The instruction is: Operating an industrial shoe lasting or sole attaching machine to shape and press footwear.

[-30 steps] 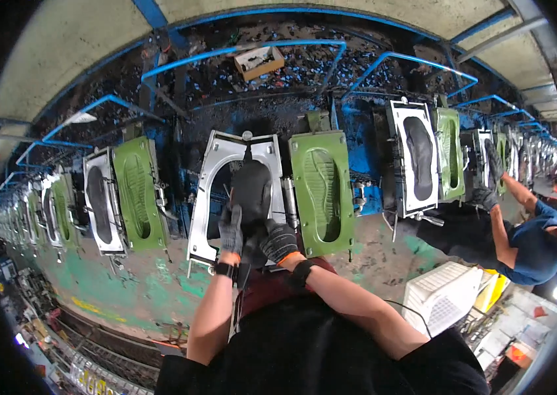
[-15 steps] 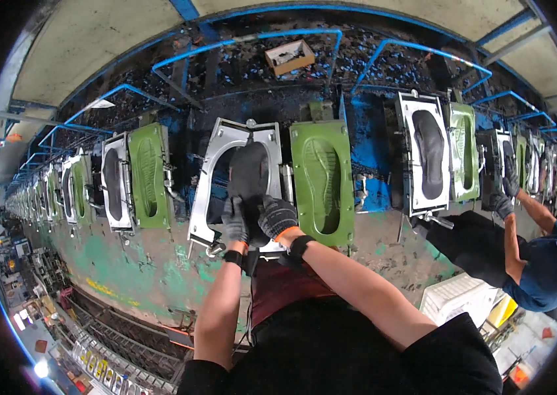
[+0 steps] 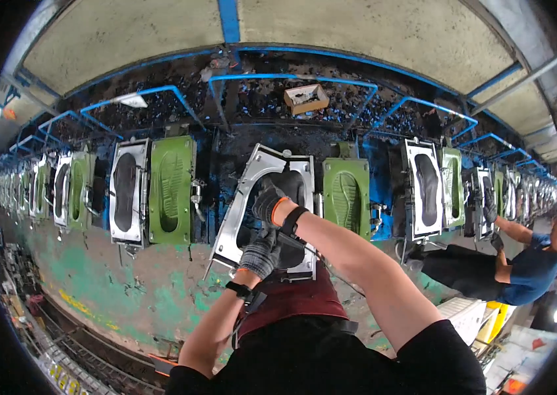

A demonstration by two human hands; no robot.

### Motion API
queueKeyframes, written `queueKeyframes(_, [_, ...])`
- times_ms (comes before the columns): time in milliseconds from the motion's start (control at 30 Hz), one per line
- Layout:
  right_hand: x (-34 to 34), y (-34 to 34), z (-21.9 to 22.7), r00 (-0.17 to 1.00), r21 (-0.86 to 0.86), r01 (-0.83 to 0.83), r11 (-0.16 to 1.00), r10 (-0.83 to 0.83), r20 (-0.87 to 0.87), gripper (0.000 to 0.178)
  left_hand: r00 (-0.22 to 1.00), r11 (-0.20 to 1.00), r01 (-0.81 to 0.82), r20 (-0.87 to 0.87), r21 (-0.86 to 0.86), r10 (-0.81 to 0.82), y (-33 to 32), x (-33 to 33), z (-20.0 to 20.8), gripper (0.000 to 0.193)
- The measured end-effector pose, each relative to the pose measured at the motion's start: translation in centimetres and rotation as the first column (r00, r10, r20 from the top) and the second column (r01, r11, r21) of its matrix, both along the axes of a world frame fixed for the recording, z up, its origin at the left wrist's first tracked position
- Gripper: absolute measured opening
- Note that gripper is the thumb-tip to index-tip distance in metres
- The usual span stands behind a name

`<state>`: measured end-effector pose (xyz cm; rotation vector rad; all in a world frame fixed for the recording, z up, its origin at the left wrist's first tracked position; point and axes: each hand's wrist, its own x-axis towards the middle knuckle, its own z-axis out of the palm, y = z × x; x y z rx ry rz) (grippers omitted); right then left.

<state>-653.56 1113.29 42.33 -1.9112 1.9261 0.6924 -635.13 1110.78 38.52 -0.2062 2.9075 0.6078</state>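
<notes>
Before me a silver metal mould frame [image 3: 231,230] stands tilted, split apart at its top. Inside its opening sits a black foot-shaped piece [image 3: 293,186], partly covered by my hands. My right hand [image 3: 268,199], in a grey knit glove with an orange cuff, has its fingers curled at the piece's upper left side. Lower down, my left hand [image 3: 260,254], gloved alike, is closed at its lower end, just below the right wrist. The fingertips of both hands are partly hidden. Beside the frame on the right is a green mould half [image 3: 345,197] with a ribbed sole-shaped hollow.
More silver frames [image 3: 129,191] and green mould halves [image 3: 171,187] line both sides. Blue tube rails [image 3: 298,77] run behind them, with an open cardboard box [image 3: 306,100] beyond. At the right a co-worker [image 3: 522,257] reaches to another mould, near a white crate [image 3: 459,319].
My right hand has moved up and left over the black piece, my left hand lower toward its near end. The silver frame leans more, its halves wider apart. My view has shifted.
</notes>
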Motion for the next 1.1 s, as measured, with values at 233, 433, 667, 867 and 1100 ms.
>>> queueKeyframes(233, [-0.8, 6.5, -7.4, 0.779, -0.283, 0.015, 0.959, -0.188, -0.598, 0.053, 0.79, 0.845, -0.477, 0.302, -0.242, 0.533, -8.0, 7.7, 3.1, 0.146])
queueKeyframes(433, [0.7, 4.0, 1.6, 0.975, -0.337, 0.223, 0.915, -0.215, 0.061, 0.072, 0.769, 0.968, -0.248, 0.604, -0.021, 0.21, -4.2, 9.6, 5.0, 0.141])
queueKeyframes(667, [1.4, 9.4, 1.8, 0.892, -0.463, 0.452, 0.762, -0.379, 0.247, 0.071, 0.95, 0.948, -0.239, 0.251, 0.21, 0.184, 2.7, 9.6, 1.7, 0.109])
queueKeyframes(867, [13.6, 15.2, -3.0, 0.725, -0.575, 0.689, 0.441, -0.442, 0.529, 0.093, 0.765, 0.751, -0.302, -0.32, 0.588, 0.559, -0.7, 5.0, -1.1, 0.04])
queueKeyframes(1100, [17.3, 17.9, -0.7, 0.486, -0.263, 0.857, 0.443, -0.523, 0.7, 0.131, 0.92, 0.978, 0.028, -0.378, -0.208, -0.107, -0.6, -9.1, 4.0, 0.056])
